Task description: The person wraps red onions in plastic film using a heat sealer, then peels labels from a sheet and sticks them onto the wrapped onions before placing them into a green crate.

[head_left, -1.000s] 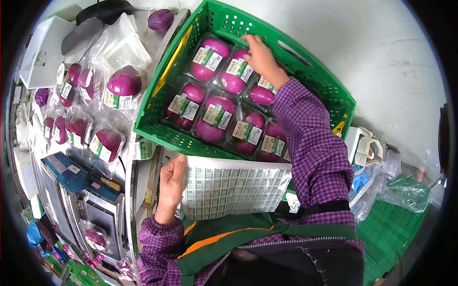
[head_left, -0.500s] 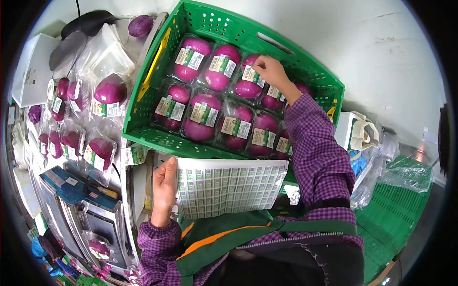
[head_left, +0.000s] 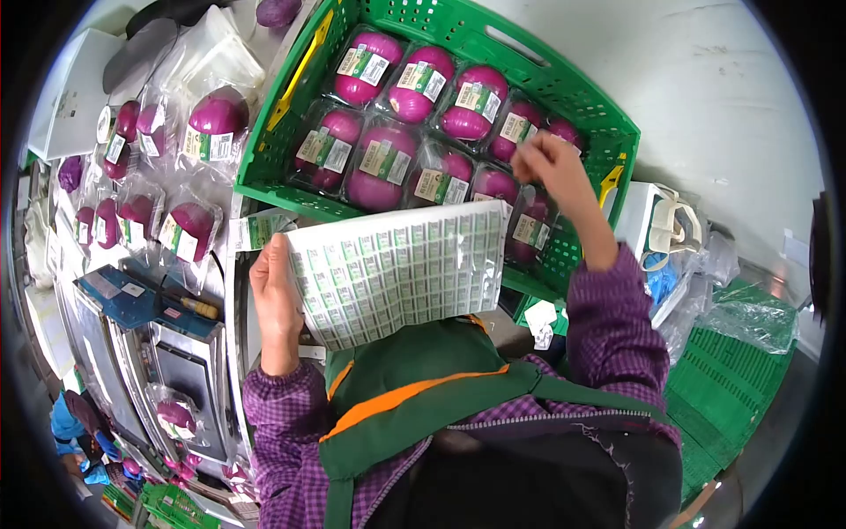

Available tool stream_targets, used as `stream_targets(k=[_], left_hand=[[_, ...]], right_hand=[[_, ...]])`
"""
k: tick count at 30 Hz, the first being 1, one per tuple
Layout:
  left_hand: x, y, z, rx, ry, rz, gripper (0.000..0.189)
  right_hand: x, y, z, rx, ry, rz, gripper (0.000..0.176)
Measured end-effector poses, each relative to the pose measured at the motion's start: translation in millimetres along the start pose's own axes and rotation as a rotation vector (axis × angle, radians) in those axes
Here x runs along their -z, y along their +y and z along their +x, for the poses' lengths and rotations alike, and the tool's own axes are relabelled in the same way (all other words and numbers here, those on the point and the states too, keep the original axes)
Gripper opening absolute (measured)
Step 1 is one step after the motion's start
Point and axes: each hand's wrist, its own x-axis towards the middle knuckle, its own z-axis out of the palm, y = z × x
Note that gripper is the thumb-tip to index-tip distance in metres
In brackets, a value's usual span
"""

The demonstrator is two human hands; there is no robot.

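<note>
My left hand (head_left: 275,295) grips the left edge of a sheet of small green-and-white stickers (head_left: 401,269), thumb on top. The sheet slants in front of my apron and overlaps the near side of a green plastic crate (head_left: 300,204). Inside the crate sit several clear packs of red onions, each with a printed label, such as one red onion pack (head_left: 476,101) in the back row. Over the crate's right part hovers my right hand (head_left: 557,167), fingers curled together above the packs. Whether anything is between its fingertips is too small to see.
On the left bench lie more wrapped red onions (head_left: 216,123) and a blue tool with a wooden handle (head_left: 150,300). A white box with a cloth strap (head_left: 671,225) stands right of the crate, beside plastic bags and a green slatted pallet (head_left: 723,388). People show at lower left.
My right hand has lifted off a back-row onion pack and moved right and toward me. The sticker sheet, in my left hand, has tilted and shifted up and left. The view has shifted slightly.
</note>
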Motion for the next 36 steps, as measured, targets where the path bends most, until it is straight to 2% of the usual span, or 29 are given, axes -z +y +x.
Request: stream_targets(k=[4, 8, 9, 11, 12, 13, 15, 16, 19, 21, 23, 24, 25, 29, 31, 33, 35, 36], left_hand=[[1, -3, -1, -0.007, 0.022, -0.023, 0.032], [-5, -14, -3, -0.094, 0.033, 0.015, 0.028], [1, -19, -2, -0.08, -0.038, -0.008, 0.024], [-18, -11, -7, -0.323, -0.034, 0.142, 0.036], [-24, 2, -17, -0.279, -0.087, 0.154, 0.053], [-22, 2, -19, -0.278, -0.088, 0.159, 0.053], [-17, 0, -19, -0.499, -0.182, 0.503, 0.056], [-13, 7, -21, -0.545, -0.278, 0.655, 0.059], [-14, 6, -28, -0.401, -0.341, 0.487, 0.064], [-11, 0, -29, -0.43, -0.339, 0.46, 0.063], [-3, -4, -29, -0.171, -0.332, 0.309, 0.06], [-4, -8, -29, -0.228, -0.285, 0.29, 0.05], [-3, -8, -30, -0.227, -0.291, 0.291, 0.05], [6, -3, -33, -0.292, -0.201, 0.434, 0.02], [11, -6, -33, -0.304, -0.102, 0.429, 0.015], [10, -7, -33, -0.327, -0.088, 0.437, 0.014], [11, -8, -32, -0.347, -0.073, 0.445, 0.014], [13, -10, -31, -0.327, -0.079, 0.466, 0.014]], right_hand=[[-22, 18, -64, -0.064, -0.031, 0.199, 0.012], [-32, 24, -76, -0.027, -0.016, 0.2, 0.011], [-34, 27, -75, -0.023, -0.035, 0.212, 0.011], [-36, 33, -72, 0.075, 0.013, 0.252, 0.011], [-35, 34, -72, 0.074, -0.005, 0.242, 0.012], [-37, 34, -72, 0.073, -0.004, 0.247, 0.012], [-37, 33, -73, 0.077, -0.032, 0.272, 0.021], [-35, 35, -72, 0.064, -0.078, 0.273, 0.032], [-37, 31, -73, 0.109, -0.09, 0.207, 0.035], [-35, 32, -72, 0.118, -0.084, 0.21, 0.036], [-31, 31, -72, 0.081, -0.15, 0.241, 0.036], [-30, 31, -72, 0.085, -0.134, 0.171, 0.032], [-30, 31, -73, 0.085, -0.128, 0.172, 0.032], [-29, 35, -77, 0.102, -0.129, 0.142, 0.015], [-30, 34, -81, 0.118, -0.112, 0.116, 0.01], [-31, 28, -87, 0.022, -0.121, -0.053, 0.012], [-30, 29, -83, 0.011, -0.178, -0.059, 0.013], [-30, 27, -82, 0.167, -0.152, -0.136, 0.012]])
